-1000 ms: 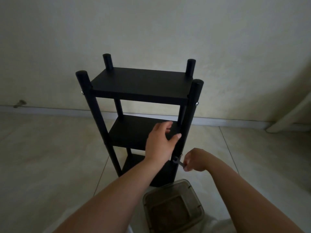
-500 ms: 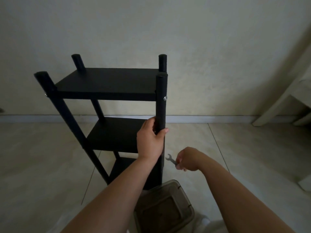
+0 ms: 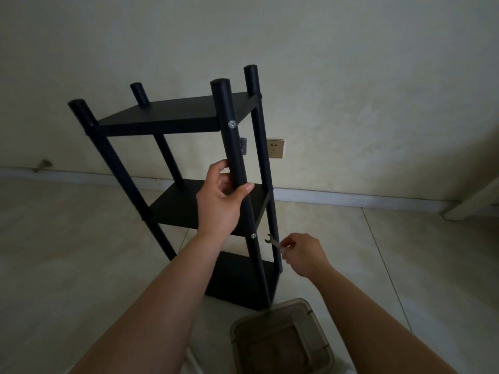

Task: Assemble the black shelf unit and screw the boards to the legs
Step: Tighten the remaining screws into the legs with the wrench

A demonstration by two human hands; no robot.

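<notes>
The black shelf unit (image 3: 167, 114) stands upright on the tiled floor, with three boards between four round legs. My left hand (image 3: 220, 199) grips the nearest leg (image 3: 233, 147) between the top and middle boards. A silver screw head (image 3: 231, 123) shows on that leg at the top board, and another screw head (image 3: 253, 235) at the middle board. My right hand (image 3: 302, 253) pinches a small flat wrench (image 3: 274, 242) just right of the legs, level with the lower screw and apart from it.
A clear plastic container (image 3: 280, 338) sits on the floor in front of the shelf's base. A wall socket (image 3: 275, 148) is on the wall behind. A pale piece of furniture (image 3: 475, 201) stands at the far right. Open floor lies to the left.
The shelf has been turned, so its short side with the two right legs now faces me. My left hand shifted from the middle board to the near leg. The wrench left the screw.
</notes>
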